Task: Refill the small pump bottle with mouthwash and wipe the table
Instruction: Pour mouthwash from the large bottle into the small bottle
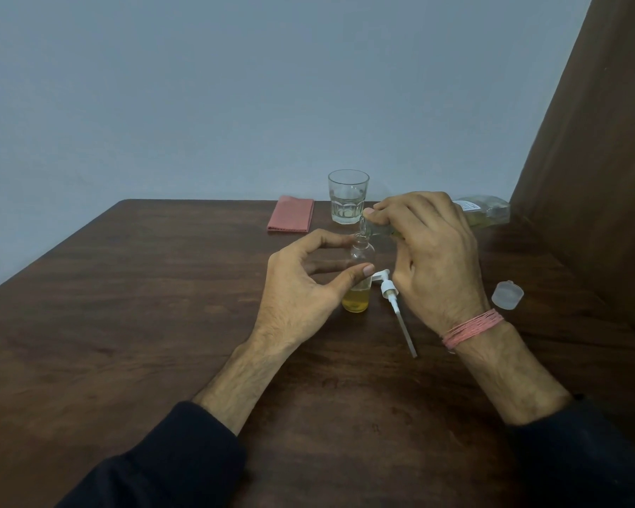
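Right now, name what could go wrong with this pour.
1. The small bottle has a narrow neck; the tilted mouthwash bottle in the right hand could miss it and spill on the table.
2. The left hand steadies it only by fingertips; a nudge may tip it.
3. The pump head lies under the right hand and could get knocked.

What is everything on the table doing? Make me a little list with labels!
small bottle: upright, some yellow liquid at the bottom
left hand: steadies the small bottle
right hand: tips the big bottle over the small one's mouth
pump top: off, lying on the table
clear cap: off, at the right
glass: upright, at the back
pink cloth: folded, untouched
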A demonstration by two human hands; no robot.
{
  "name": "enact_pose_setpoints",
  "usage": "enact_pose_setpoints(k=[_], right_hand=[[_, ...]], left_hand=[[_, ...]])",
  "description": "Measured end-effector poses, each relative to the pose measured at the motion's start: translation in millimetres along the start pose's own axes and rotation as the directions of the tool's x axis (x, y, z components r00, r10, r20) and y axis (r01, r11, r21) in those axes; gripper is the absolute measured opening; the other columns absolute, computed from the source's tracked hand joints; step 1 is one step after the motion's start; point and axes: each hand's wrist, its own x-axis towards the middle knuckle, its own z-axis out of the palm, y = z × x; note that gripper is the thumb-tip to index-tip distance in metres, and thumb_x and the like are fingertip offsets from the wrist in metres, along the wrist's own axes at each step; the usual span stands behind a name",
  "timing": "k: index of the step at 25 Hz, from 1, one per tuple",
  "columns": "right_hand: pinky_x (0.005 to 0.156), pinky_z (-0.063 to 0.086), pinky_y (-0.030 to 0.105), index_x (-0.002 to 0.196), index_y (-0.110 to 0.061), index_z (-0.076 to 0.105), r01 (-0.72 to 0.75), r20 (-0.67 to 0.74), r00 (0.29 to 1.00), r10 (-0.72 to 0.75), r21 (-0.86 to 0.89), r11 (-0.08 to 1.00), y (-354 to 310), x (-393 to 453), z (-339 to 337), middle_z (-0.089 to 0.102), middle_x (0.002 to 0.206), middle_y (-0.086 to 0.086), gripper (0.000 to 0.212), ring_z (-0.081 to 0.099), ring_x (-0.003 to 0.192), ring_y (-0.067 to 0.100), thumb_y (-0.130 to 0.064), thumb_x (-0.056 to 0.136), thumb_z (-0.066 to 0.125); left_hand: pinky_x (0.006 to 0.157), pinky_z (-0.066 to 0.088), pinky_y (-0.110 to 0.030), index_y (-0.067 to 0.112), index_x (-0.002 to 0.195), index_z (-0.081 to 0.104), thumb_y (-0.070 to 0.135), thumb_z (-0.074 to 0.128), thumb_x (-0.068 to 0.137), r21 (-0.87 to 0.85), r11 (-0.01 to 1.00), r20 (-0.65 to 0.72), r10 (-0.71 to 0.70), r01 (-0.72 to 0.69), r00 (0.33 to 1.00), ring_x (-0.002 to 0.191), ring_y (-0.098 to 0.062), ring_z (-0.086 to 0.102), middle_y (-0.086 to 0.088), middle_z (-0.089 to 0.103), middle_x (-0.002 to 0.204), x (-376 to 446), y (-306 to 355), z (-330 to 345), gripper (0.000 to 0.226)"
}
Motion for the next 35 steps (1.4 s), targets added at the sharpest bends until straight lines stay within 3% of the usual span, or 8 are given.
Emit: enact_pose_setpoints(k=[6, 8, 11, 14, 23, 30, 35], right_hand=[[0.099, 0.048, 0.041, 0.122, -0.017, 0.073, -0.003, 0.004, 1.000, 0.003, -0.004, 1.000, 0.5, -0.2, 0.7, 0.073, 0.120, -0.001, 0.052, 0.061, 0.118, 0.028, 0.013, 0.080, 0.068], [0.100, 0.048, 0.041, 0.122, -0.018, 0.073, -0.004, 0.007, 1.000, 0.004, -0.003, 1.000, 0.0, -0.3, 0.8, 0.072, 0.120, -0.001, 0.052, 0.061, 0.118, 0.028, 0.012, 0.080, 0.068], [0.099, 0.049, 0.043, 0.122, -0.017, 0.073, -0.004, 0.006, 1.000, 0.004, -0.002, 1.000, -0.1, -0.8, 0.5, 0.073, 0.120, -0.001, 0.052, 0.061, 0.118, 0.029, 0.012, 0.080, 0.068], [0.099, 0.049, 0.043, 0.121, -0.017, 0.074, -0.004, 0.005, 1.000, 0.004, -0.002, 1.000, -0.1, -0.1, 0.6, 0.073, 0.120, -0.001, 0.051, 0.061, 0.118, 0.029, 0.013, 0.080, 0.068], [0.101, 0.050, 0.043, 0.122, -0.017, 0.074, -0.021, 0.010, 1.000, 0.021, 0.012, 1.000, -2.1, -0.1, 0.2, 0.073, 0.121, -0.001, 0.053, 0.061, 0.119, 0.028, 0.014, 0.080, 0.068], [0.101, 0.049, 0.043, 0.123, -0.017, 0.073, -0.014, 0.006, 1.000, 0.014, 0.000, 1.000, -2.2, 0.1, 0.0, 0.073, 0.121, 0.000, 0.053, 0.061, 0.119, 0.028, 0.014, 0.080, 0.068], [0.101, 0.048, 0.042, 0.123, -0.016, 0.074, -0.006, 0.007, 1.000, 0.006, -0.001, 1.000, -2.2, -0.1, 0.2, 0.073, 0.120, 0.000, 0.054, 0.061, 0.119, 0.030, 0.015, 0.078, 0.067]], left_hand=[[0.075, 0.071, -0.026, 0.028, 0.124, 0.082, 0.029, 0.103, 0.089, 0.056, 0.998, -0.022, 0.040, -0.039, 0.999, 0.104, -0.002, 0.086, 0.012, 0.084, 0.131, -1.5, -1.1, 1.1, 0.041], [0.081, 0.071, -0.025, 0.026, 0.126, 0.081, 0.030, 0.102, 0.089, 0.073, 0.996, -0.033, 0.053, -0.051, 0.998, 0.110, -0.005, 0.085, 0.013, 0.080, 0.138, -2.3, -1.6, 2.0, 0.043], [0.082, 0.073, -0.029, 0.028, 0.122, 0.081, 0.031, 0.101, 0.090, 0.052, 0.998, -0.020, 0.025, -0.024, 0.999, 0.107, -0.002, 0.086, 0.013, 0.084, 0.130, -2.3, -2.0, 2.4, 0.038], [0.078, 0.071, -0.024, 0.027, 0.121, 0.080, 0.030, 0.101, 0.091, 0.042, 0.999, -0.010, 0.025, -0.025, 1.000, 0.102, 0.002, 0.086, 0.013, 0.087, 0.122, -2.5, -2.1, 1.8, 0.036], [0.076, 0.066, -0.016, 0.029, 0.121, 0.081, 0.031, 0.101, 0.090, 0.036, 0.999, -0.009, 0.030, -0.030, 1.000, 0.100, 0.002, 0.086, 0.015, 0.086, 0.121, -2.3, -2.2, 1.6, 0.037], [0.083, 0.072, -0.026, 0.029, 0.122, 0.080, 0.032, 0.101, 0.090, 0.027, 0.999, 0.002, 0.022, -0.022, 1.000, 0.101, 0.001, 0.087, 0.015, 0.087, 0.123, -1.2, -2.6, 0.9, 0.038], [0.080, 0.072, -0.027, 0.030, 0.119, 0.080, 0.033, 0.101, 0.090, 0.037, 0.998, -0.001, 0.042, -0.042, 0.999, 0.101, 0.000, 0.087, 0.016, 0.086, 0.124, -1.3, -3.7, 1.1, 0.036]])
